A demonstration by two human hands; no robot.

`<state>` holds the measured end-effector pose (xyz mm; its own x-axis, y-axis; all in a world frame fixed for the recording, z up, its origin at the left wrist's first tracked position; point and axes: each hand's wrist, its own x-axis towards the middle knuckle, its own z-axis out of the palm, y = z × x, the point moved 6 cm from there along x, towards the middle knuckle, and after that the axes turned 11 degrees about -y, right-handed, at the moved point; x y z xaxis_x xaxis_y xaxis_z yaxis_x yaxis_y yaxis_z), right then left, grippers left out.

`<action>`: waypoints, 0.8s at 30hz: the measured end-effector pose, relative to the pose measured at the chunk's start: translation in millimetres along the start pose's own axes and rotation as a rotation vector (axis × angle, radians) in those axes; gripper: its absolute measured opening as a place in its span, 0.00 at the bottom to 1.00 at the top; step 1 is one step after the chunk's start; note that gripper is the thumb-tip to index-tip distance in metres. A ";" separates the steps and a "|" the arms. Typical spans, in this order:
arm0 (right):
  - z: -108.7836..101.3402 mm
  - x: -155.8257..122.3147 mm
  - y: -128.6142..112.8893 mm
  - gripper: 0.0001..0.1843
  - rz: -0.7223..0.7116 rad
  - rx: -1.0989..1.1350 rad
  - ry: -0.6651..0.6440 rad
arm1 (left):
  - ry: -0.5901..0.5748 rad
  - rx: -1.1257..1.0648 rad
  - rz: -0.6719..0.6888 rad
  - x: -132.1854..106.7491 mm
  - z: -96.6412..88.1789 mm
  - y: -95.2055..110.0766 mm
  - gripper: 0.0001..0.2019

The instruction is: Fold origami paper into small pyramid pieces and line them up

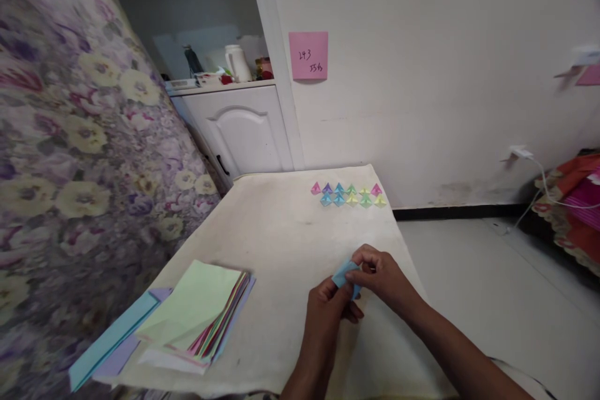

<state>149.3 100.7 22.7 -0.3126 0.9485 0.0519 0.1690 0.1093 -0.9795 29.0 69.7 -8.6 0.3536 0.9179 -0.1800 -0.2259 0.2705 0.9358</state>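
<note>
A small folded piece of blue paper (345, 274) is held up above the right front part of the table. My left hand (329, 306) grips its lower edge, thumb on top. From the right, my right hand (379, 275) pinches the same paper between thumb and fingers. Part of the paper is hidden behind the fingers. Farther off, two rows of small folded paper pieces (351, 195) in pink, purple, blue, green and yellow stand near the table's far right corner.
A stack of coloured paper sheets (192, 306), pale green on top, lies on the cream-covered table (272, 231) at the left. Blue strips (115, 340) lie beside it. A floral curtain (94, 169) hangs at the left; a pink note (308, 56) is on the wall.
</note>
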 end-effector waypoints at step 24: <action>18.0 -14.1 -19.1 0.12 -0.301 -0.322 -0.096 | -0.040 -0.296 -0.033 3.1 -8.7 -5.4 0.14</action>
<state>133.7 79.8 37.2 -0.4753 0.8299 0.2921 0.3348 0.4776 -0.8123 23.5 73.6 -16.9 0.3990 0.8968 -0.1909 -0.4669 0.3779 0.7995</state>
